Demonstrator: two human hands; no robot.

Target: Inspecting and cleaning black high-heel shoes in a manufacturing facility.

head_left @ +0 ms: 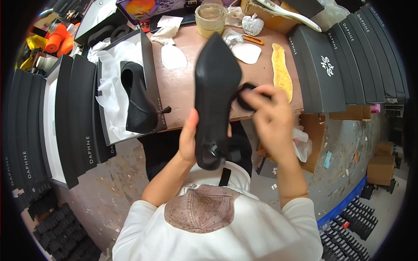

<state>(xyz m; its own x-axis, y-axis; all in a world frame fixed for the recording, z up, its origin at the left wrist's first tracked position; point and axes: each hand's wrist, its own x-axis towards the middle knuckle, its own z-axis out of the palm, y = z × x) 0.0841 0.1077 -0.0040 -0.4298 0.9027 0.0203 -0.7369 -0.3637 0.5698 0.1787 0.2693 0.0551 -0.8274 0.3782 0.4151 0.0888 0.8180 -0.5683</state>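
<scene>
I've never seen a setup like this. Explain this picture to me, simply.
There is no machine here: these are a person's two bare hands. The single picture comes from a wide fisheye camera worn on the person's head, looking down, which is why straight edges bend.

The left hand holds a black, pointed-toe shoe, its toe toward the top of the picture. The right hand, blurred, holds a small black rounded object beside it, too unclear to identify.

On the brownish-pink tabletop lie a long yellow strip, an orange slim cutter and two flat white rounded pieces. At the left, an open dark grey box holds white tissue paper and another black shoe.
</scene>
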